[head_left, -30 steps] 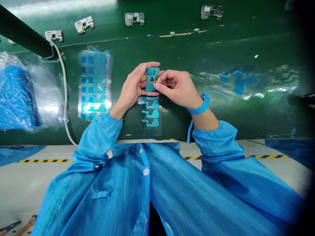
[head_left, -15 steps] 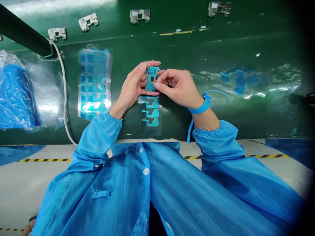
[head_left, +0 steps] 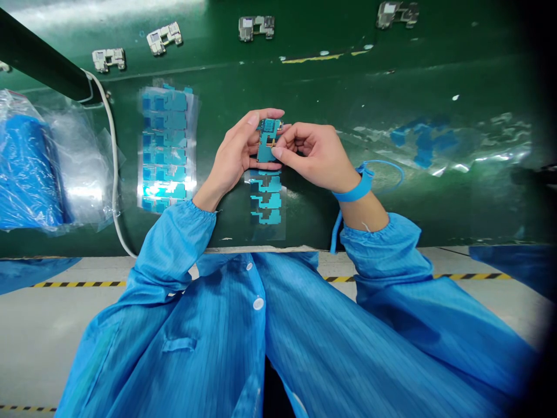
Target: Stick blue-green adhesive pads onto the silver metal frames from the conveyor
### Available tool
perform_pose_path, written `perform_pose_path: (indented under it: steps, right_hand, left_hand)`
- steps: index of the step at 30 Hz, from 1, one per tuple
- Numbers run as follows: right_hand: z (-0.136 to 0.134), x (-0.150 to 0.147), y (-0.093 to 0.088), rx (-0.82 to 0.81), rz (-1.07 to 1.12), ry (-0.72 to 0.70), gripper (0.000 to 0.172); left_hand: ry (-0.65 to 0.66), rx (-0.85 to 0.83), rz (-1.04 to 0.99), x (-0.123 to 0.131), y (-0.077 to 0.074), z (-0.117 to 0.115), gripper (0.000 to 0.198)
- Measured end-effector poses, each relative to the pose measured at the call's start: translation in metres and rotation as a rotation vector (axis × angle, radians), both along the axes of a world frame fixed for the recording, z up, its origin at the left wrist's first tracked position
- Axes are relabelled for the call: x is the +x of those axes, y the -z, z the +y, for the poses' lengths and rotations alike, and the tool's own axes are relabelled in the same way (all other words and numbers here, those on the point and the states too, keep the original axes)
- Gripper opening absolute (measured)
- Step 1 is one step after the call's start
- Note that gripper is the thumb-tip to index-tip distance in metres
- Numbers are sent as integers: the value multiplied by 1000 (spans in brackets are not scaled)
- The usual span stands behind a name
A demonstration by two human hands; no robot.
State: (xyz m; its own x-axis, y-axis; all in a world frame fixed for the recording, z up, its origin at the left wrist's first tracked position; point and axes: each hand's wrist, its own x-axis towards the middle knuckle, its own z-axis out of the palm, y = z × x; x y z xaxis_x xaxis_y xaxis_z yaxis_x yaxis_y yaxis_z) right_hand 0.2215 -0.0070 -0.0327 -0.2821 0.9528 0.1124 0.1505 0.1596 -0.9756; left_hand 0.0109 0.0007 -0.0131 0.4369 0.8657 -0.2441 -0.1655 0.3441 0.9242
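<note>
A circuit board [head_left: 268, 140] is cradled by its edges in the curled left hand [head_left: 232, 155], centre of the frame, and is pinched at its right side by the right hand [head_left: 315, 155], just above a sheet of teal film [head_left: 266, 200] on the green counter [head_left: 391, 87].

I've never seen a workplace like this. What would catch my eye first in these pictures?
Your eye would go to the centre, where the left hand and right hand hold a small circuit board over a green workbench. Just left of them lies a clear sheet of blue-green film pieces. A blue wrist strap circles the right wrist, and small metal parts line up along the bench's far side.
</note>
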Motion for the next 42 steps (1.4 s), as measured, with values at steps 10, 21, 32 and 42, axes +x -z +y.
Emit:
perform_pose_path:
  steps: [10,21,32,42]
  right_hand:
    - [-1,0,-2,-29,-14,8,25]
    - [0,-2,-4,-39,-21,8,32]
    - [1,-1,-7,-43,-25,-22,29]
    - [1,-1,-9,-37,-28,-31,22]
  left_hand:
    - [8,30,58,1,-3,-2,64]
    - [-16,63,42,2,4,-2,52]
    - [-43,50,3,3,3,-3,52]
    - [-35,68,8,2,7,-2,52]
